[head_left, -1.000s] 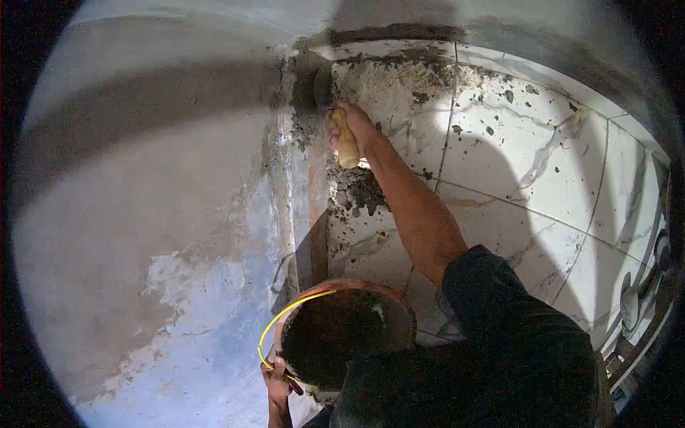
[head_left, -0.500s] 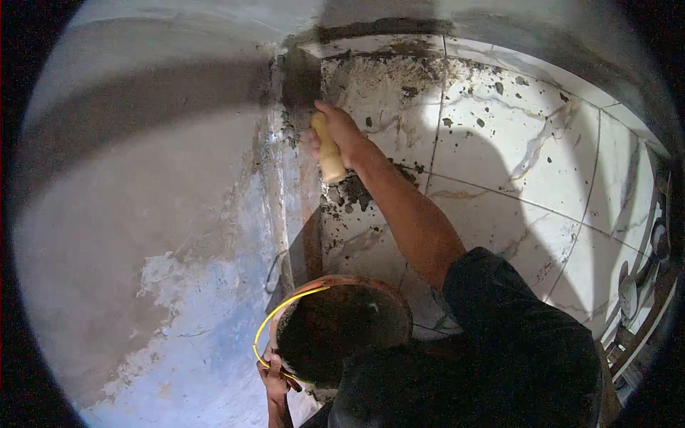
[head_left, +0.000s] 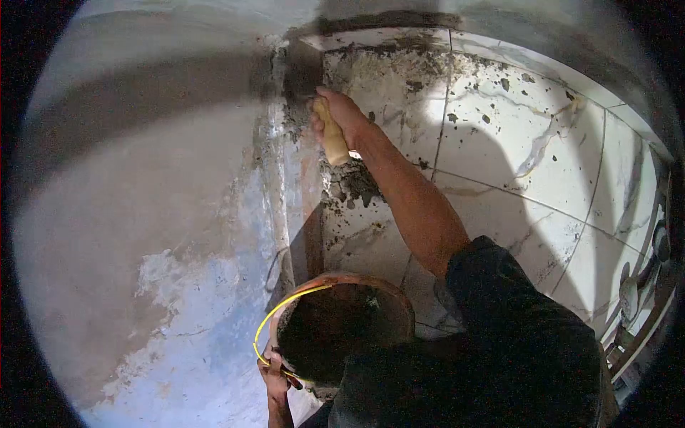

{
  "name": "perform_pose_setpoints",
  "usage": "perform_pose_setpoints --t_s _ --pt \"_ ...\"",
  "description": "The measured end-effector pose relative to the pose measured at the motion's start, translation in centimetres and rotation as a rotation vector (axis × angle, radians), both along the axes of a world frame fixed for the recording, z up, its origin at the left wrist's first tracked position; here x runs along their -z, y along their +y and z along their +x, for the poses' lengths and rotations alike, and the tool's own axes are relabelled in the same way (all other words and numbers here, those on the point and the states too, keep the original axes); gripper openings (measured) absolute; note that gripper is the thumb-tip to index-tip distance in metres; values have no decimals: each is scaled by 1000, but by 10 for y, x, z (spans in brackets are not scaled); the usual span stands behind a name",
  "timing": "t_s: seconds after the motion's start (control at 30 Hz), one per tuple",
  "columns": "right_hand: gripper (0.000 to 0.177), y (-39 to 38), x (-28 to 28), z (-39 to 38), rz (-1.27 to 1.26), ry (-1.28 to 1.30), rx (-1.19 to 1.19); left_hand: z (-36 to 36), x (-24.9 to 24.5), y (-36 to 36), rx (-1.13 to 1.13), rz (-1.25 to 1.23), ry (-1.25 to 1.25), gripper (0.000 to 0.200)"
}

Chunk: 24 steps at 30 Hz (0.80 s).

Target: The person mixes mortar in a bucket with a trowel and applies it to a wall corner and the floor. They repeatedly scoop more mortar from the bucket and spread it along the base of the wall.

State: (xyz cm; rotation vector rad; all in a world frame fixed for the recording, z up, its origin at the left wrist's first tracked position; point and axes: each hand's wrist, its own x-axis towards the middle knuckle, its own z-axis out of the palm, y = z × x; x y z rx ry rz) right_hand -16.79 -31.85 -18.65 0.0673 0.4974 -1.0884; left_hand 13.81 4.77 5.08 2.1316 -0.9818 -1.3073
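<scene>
My right hand [head_left: 342, 118] is closed around the pale wooden handle [head_left: 332, 135] of a trowel. Its dark, flat blade appears to lie beyond the fingers against the corner strip, though shadow makes its outline hard to read. Grey mortar [head_left: 351, 182] clings in rough lumps on the white tiles just below that hand. Lower down, my left hand [head_left: 275, 374] grips the yellow handle [head_left: 265, 324] at the side of a round bucket [head_left: 408, 303]. Dark material fills the bucket's inside, which is mostly in shadow.
Grey plaster and peeling blue-white paint cover the wall [head_left: 143, 214] at left. Marbled white tiles [head_left: 514, 143], spotted with mortar bits, extend to the right. Several metal utensils [head_left: 629, 296] stand at the far right edge. My dark sleeve [head_left: 499, 285] blocks the lower right.
My right hand and the trowel have moved slightly up along the corner, uncovering more of the mortar beneath. My left hand and the bucket have stayed almost still.
</scene>
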Motion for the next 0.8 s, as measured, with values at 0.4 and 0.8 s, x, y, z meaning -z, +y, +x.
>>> perform_pose_setpoints --t_s 0.4,0.8 --pt "33 -7 18 0 141 -194 -2 4 7 3 14 -105 -5 61" --pt "40 29 -49 -1 49 0 -60 -20 4 -12 125 -131 -35 60"
